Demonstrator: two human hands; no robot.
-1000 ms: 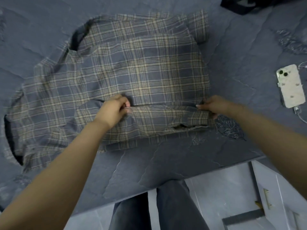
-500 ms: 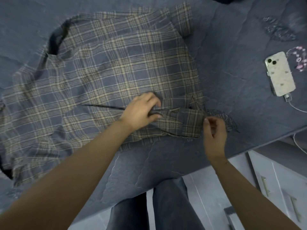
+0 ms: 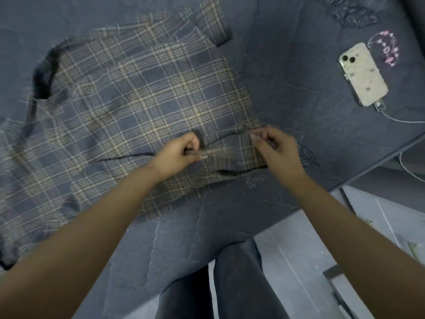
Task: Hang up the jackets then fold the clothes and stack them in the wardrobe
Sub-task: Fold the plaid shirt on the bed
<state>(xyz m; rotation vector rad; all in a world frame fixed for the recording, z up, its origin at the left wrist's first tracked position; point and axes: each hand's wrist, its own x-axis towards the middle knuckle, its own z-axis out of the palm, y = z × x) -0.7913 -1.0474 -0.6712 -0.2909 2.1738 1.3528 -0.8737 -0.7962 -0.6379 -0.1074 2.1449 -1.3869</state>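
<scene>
On the bed (image 3: 287,93): plaid shirt (image 3: 147,107), spread flat. Left hand (image 3: 177,153) and right hand (image 3: 276,150) each pinch the folded sleeve between curled fingers. Risk: uneven pull skews the fold; phone (image 3: 363,73) lies well right of the fingers.

Both bare arms reach forward from the bottom corners and come close together in the middle. The left hand (image 3: 181,151) is curled into a loose fist, knuckles up, and its fingers pinch a fold of the plaid shirt (image 3: 142,107). The right hand (image 3: 279,148) sits just beside it, back of the hand up, fingers bent, with the fingertips (image 3: 254,135) pinching the shirt's edge. Both hands look a bit blurry.
</scene>
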